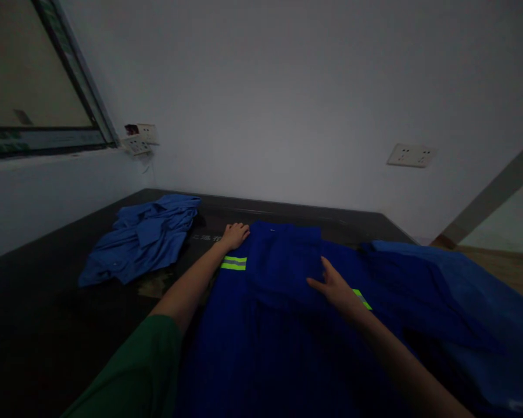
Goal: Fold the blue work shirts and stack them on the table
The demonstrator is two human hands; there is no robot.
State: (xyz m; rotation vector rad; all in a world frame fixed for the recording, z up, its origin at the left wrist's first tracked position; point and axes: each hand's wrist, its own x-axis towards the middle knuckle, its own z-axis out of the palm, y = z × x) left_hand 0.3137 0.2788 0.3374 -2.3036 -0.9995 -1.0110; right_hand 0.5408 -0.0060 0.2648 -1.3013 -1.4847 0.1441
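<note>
Black surface (61,249) under striped blue garment (283,264), left hand (235,236) atop

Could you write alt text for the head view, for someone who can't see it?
A person's left hand rests at the far left edge of a dark blue garment with yellow-green bands, and the right hand is over it, further right. A crumpled, lighter blue garment lies to the left on the same dark surface, before a pale wall with sockets.
</note>
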